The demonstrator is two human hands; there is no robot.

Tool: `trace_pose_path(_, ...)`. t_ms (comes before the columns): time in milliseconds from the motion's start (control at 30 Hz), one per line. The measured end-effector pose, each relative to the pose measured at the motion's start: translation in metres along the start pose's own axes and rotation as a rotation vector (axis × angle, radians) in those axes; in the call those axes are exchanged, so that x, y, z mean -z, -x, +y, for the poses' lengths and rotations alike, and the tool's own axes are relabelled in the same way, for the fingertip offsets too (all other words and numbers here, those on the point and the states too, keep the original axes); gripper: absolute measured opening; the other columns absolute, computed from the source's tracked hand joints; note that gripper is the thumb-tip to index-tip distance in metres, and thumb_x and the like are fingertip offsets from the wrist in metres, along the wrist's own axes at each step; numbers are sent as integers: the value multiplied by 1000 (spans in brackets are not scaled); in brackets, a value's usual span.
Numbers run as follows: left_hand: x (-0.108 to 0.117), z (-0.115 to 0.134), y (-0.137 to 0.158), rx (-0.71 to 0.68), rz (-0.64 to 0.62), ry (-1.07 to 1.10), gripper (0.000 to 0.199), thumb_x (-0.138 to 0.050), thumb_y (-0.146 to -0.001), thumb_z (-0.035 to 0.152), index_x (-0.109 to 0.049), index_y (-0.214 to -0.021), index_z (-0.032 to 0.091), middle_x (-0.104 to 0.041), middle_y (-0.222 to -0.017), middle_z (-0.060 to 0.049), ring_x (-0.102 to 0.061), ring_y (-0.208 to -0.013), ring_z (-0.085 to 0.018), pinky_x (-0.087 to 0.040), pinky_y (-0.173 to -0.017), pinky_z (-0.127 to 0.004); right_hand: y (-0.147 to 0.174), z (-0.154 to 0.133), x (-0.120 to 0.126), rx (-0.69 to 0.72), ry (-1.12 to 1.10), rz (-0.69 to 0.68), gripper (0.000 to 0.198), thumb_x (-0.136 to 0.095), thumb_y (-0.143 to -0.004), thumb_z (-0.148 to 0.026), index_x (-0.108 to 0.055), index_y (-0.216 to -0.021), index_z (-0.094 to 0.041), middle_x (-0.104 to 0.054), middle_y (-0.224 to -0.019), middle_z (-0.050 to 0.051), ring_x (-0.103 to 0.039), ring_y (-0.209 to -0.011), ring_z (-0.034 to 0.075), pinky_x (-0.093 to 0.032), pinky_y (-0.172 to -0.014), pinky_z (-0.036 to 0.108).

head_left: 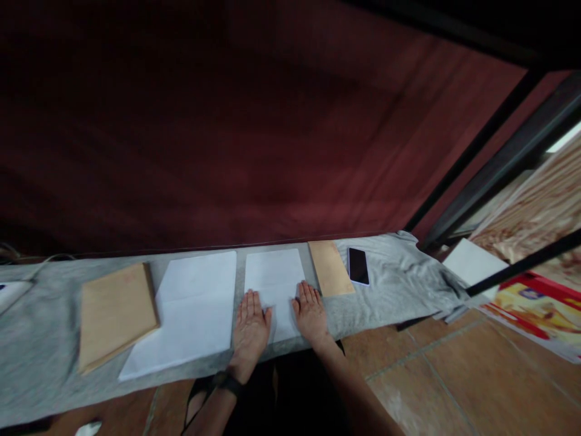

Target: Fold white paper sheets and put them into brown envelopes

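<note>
A white sheet of paper (pixel 275 269) with a faint crosswise crease lies between my two hands on the grey cloth. My left hand (pixel 251 324) rests palm down at the sheet's left edge, fingers stretched out and the thumb pointing inward. At the right edge, my right hand (pixel 310 313) lies flat in the same way, its fingers extended. Neither hand grips anything. Just right of the sheet is a brown envelope (pixel 333 268). Left of my left hand lies a stack of larger white paper (pixel 195 309), partly under a thick pile of brown envelopes (pixel 115 312).
A phone (pixel 358 266) lies right of the single envelope. Grey cloth (pixel 394 278) covers the long narrow surface, wrinkled at its right end. A dark red curtain-like backdrop (pixel 254 151) rises behind it. Dark metal bars (pixel 472 151) and a red printed box (pixel 540 309) stand at right.
</note>
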State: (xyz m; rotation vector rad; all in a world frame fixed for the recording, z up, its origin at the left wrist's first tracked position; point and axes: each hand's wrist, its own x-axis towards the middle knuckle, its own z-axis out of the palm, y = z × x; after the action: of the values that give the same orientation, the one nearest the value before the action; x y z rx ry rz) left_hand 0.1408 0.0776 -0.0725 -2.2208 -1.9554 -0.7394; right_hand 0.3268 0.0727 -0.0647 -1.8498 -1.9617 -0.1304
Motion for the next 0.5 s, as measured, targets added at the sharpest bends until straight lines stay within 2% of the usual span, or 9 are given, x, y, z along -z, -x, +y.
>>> trace_pose_path(167, 13, 2, 15, -4, 21, -1, 62, -33, -99, 38, -42, -147, -1, -45, -151, -26, -38, -145, -35, -36, -116, -55, 10, 6, 8, -27, -8, 25, 53, -40, -103, -33, -43, -150, -9, -48, -151, 16, -45, -141, 28, -34, -117, 46)
trace_pose_path(267, 28, 11, 29, -120, -33, 25, 59, -35, -99, 34, -39, -150, 4, -42, -155, -21, -34, -148, -31, -34, -119, -51, 18, 5, 17, -7, -36, 30, 52, -38, -104, -30, -42, -150, -8, -47, -152, 18, -43, -142, 29, -36, -116, 48)
trace_pose_path(400, 39, 25, 50, -306, -138, 61, 55, -39, -98, 29, -40, -151, 15, -42, -157, -11, -34, -148, -25, -33, -120, -49, 37, -8, 28, 154, -110, -7, 52, -36, -104, -29, -36, -155, -15, -42, -156, 12, -38, -146, 25, -36, -117, 47)
trace_pose_path(500, 39, 26, 61, -335, -165, 51, 56, -41, -96, 25, -41, -150, 14, -43, -156, -13, -34, -148, -26, -32, -121, -49, 57, -19, 32, 274, -142, -71, 51, -40, -104, -30, -38, -154, -20, -42, -157, 7, -39, -145, 23, -34, -119, 44)
